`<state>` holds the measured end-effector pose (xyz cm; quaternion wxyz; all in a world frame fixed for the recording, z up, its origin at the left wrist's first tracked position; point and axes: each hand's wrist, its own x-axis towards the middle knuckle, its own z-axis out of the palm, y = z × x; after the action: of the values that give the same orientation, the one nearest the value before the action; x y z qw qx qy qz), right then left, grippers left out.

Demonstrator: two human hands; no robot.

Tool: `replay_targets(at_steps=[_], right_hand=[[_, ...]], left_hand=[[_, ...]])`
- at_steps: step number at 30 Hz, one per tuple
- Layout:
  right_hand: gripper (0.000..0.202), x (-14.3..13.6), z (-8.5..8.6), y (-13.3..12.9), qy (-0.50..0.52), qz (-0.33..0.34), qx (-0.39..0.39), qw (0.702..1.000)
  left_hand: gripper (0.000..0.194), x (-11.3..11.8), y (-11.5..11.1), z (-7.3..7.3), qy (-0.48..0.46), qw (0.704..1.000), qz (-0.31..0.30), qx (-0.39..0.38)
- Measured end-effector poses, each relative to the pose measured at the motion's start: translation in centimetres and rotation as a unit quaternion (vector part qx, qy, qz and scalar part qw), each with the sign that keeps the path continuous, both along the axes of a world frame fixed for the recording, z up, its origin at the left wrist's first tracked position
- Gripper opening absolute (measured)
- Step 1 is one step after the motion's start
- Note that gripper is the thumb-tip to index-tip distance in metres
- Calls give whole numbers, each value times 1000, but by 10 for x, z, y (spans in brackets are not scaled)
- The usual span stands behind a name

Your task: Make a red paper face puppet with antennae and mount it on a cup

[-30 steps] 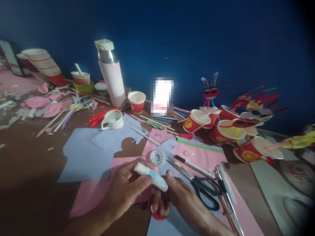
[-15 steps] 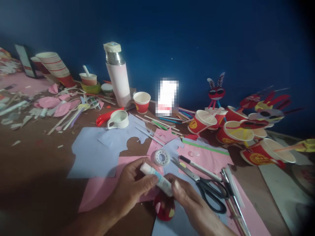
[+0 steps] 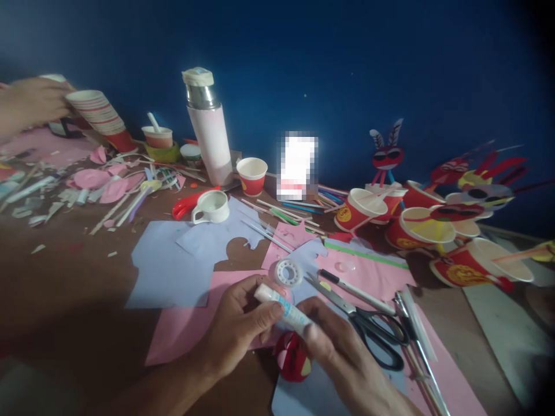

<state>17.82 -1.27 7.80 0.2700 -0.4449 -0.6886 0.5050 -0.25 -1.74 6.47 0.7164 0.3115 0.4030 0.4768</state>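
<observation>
My left hand (image 3: 236,320) pinches the white end of a glue stick (image 3: 286,307) with blue print, thumb on top. At its other end the fingers of my right hand (image 3: 342,341) are closed round it. The stick slants down to the right above the paper. Just below it lies a round red paper piece (image 3: 293,357) with pink and yellowish patches, partly covered by my right hand. A roll of clear tape (image 3: 288,272) is close beyond the stick. Black-handled scissors (image 3: 358,316) lie to the right of it, beside a pen (image 3: 355,292).
Blue paper (image 3: 167,271) and pink paper (image 3: 186,323) cover the table's middle. A thermos (image 3: 211,136) and a paper cup (image 3: 252,176) stand behind. Decorated cups (image 3: 463,266) crowd the right. Scraps (image 3: 108,188) litter the left, where another person's hand (image 3: 39,104) reaches near stacked cups (image 3: 102,118).
Another person's hand has come in at the far left, by the stacked cups. My right fingers have shifted slightly on the glue stick; the whole view has moved a little.
</observation>
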Motion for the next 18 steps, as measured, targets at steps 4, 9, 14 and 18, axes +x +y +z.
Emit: replay_targets(at_steps=[4,9,14,18], right_hand=[[53,-1,4,-1,25,54,-116,991],[18,7,-18,-6,-140,-56,293,944],[29,5,-8,-3,-74,-14,105,992],[52,0,4,-1,42,78,-130,988]], left_hand=[[30,0,-1,0,4,1000,-11,-1],[35,3,-1,-1,29,999,-2,-22],[31,2,0,-1,35,999,16,-7],[32,1,-1,-1,27,1000,-5,-13]])
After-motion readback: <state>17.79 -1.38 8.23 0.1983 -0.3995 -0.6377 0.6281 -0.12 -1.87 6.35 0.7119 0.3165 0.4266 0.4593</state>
